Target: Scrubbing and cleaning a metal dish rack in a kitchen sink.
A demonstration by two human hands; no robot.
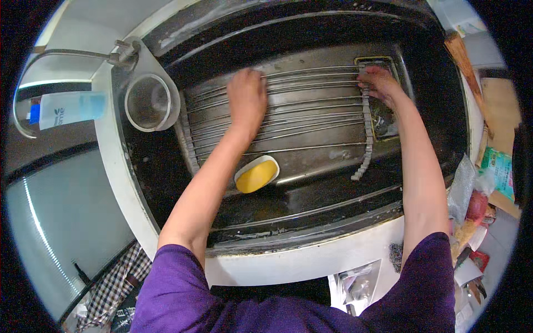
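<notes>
A roll-up drying rack of thin metal rods (316,100) lies in the dark sink basin (316,206), its rods spaced unevenly between two grey side strips. My right hand (379,84) pinches the upper part of the right strip, beside the rectangular drain area (385,120). Across the rods, left of the middle, rests my left hand (248,98), slightly blurred. Its fingers curl down and away from view, so whether they grip a rod or a small thing cannot be told. Below the rack, near my left forearm, sits a yellow-and-white sponge (257,175).
A pale container with a round opening (175,106) stands at the sink's left, below the tap (125,54). Farther left is a blue-capped bottle (68,109). Wooden handles (464,62), a green packet (499,170) and mixed items line the right side.
</notes>
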